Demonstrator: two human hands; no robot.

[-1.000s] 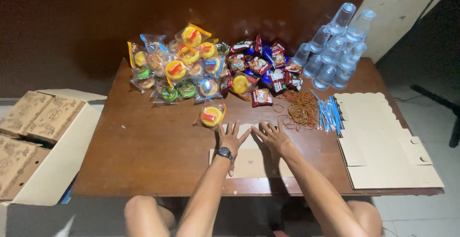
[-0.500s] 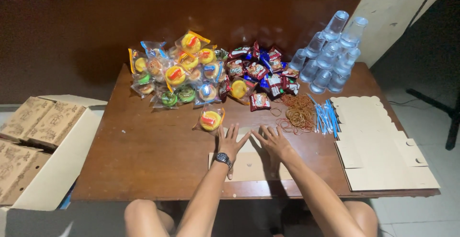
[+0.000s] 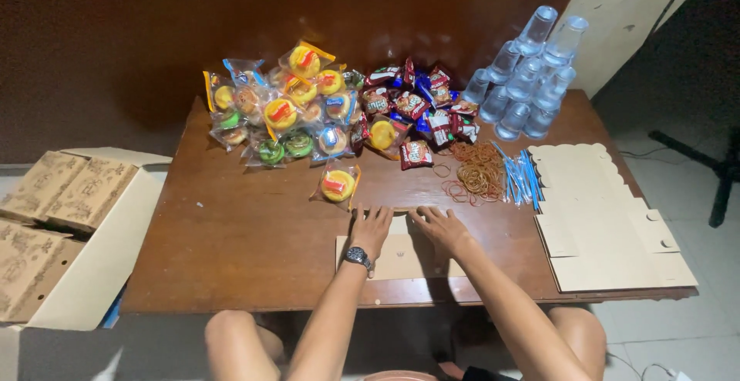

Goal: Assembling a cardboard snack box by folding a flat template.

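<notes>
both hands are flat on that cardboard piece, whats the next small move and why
Probably fold up the far edge of the flat cardboard blank: the left hand and right hand both press it flat against the table, fingers at that edge, and nothing on it is folded yet.

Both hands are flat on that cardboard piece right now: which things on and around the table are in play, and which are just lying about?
In hand:
left hand
right hand
flat cardboard blank under both palms

Lying about:
wrapped snacks
single snack packet
rubber bands
blue straws
plastic cups
stacked flat blanks
open carton
</notes>
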